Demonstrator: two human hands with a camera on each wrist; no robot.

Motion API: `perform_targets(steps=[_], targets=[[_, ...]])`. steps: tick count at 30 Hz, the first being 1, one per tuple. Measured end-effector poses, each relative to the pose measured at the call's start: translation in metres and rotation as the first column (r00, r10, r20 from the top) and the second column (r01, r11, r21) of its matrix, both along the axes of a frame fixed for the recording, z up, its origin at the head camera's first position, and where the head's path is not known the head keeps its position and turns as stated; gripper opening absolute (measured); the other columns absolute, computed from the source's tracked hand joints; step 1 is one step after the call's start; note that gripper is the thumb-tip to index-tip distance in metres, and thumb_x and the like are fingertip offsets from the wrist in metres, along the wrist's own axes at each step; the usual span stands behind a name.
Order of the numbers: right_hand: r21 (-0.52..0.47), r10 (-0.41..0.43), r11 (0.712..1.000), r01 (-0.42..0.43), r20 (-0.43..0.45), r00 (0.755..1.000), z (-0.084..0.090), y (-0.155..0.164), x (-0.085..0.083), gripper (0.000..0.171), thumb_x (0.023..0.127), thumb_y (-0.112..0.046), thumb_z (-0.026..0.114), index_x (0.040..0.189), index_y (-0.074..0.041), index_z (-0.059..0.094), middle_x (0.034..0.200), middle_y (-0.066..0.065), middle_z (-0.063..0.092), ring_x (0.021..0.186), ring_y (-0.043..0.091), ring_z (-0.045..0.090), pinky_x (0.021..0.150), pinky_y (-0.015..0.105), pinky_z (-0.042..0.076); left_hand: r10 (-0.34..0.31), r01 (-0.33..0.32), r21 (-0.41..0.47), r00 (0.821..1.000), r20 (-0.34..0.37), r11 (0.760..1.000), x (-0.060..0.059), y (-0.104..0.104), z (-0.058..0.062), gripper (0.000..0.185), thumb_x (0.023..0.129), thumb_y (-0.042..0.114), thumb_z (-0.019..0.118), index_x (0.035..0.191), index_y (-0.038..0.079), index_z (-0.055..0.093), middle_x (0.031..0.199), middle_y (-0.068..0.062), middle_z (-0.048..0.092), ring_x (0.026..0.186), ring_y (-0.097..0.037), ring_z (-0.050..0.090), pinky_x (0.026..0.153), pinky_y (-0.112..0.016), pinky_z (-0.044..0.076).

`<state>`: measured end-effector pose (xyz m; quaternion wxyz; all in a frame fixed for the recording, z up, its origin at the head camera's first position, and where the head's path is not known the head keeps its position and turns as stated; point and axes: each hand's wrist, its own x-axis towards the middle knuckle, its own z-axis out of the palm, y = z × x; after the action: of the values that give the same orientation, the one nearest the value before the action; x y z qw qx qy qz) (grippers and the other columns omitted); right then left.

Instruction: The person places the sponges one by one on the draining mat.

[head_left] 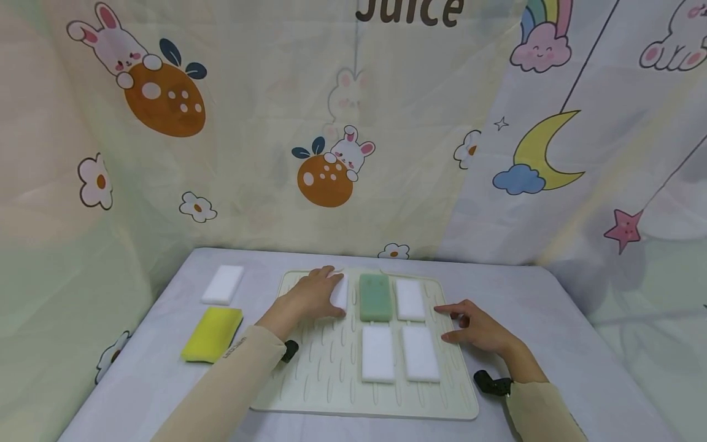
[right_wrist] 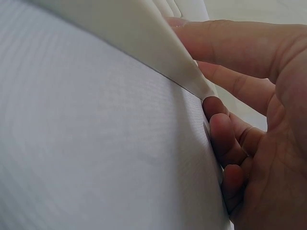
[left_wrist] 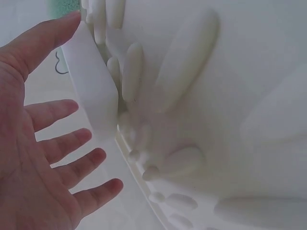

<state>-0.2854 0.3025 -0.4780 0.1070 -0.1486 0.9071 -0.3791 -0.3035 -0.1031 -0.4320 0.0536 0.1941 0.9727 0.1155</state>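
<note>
The printed backdrop (head_left: 259, 80) shows 1 yellow moon (head_left: 531, 142).

Left hand (head_left: 310, 296) splayed — right hand (head_left: 478, 326) partly curled

Head view forward and down, wrist views close beside the hands (head_left: 309, 298) (head_left: 480, 329), all sharing the mat (head_left: 309, 387)

White blocks (head_left: 378, 354) look like matt foam, the mat (head_left: 320, 380) ridged plastic.
</note>
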Motion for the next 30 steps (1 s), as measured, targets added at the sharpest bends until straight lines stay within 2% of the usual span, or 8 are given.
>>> perform_targets(steps=[14,21,30], targets=[[-0.018,-0.003,1.000,0.003,0.004,1.000,-0.002,0.001,0.001,0.067,0.079,-0.024,0.090,0.141,-0.014,0.065,0.116,0.014,0.047,0.090,0.022,0.037,0.072,0.028,0.034,-0.007,0.007,0.008,1.000,0.001,1.000,0.012,-0.016,0.006,0.091,0.085,0.050,0.082,0.158,0.012,0.043,0.167,-0.015,0.033,0.153,-0.040,0.032,0.121,-0.058,0.035],[0.006,-0.004,1.000,0.004,-0.009,1.000,-0.002,0.001,0.001,0.068,0.079,-0.025,0.090,0.141,-0.013,0.065,0.114,0.013,0.046,0.091,0.022,0.036,0.073,0.027,0.034,-0.034,0.034,0.001,0.999,-0.017,0.999,0.025,-0.030,0.012,0.091,0.086,0.049,0.081,0.159,0.011,0.042,0.166,-0.016,0.035,0.152,-0.042,0.035,0.120,-0.058,0.036],[0.017,-0.022,1.000,0.022,0.008,1.000,-0.001,0.000,0.002,0.069,0.080,-0.026,0.090,0.142,-0.015,0.064,0.117,0.013,0.046,0.094,0.023,0.037,0.074,0.030,0.034,-0.042,0.043,0.029,0.998,-0.044,0.999,0.048,-0.049,0.019,0.090,0.086,0.046,0.082,0.159,0.011,0.041,0.165,-0.018,0.036,0.151,-0.043,0.035,0.121,-0.059,0.033]])
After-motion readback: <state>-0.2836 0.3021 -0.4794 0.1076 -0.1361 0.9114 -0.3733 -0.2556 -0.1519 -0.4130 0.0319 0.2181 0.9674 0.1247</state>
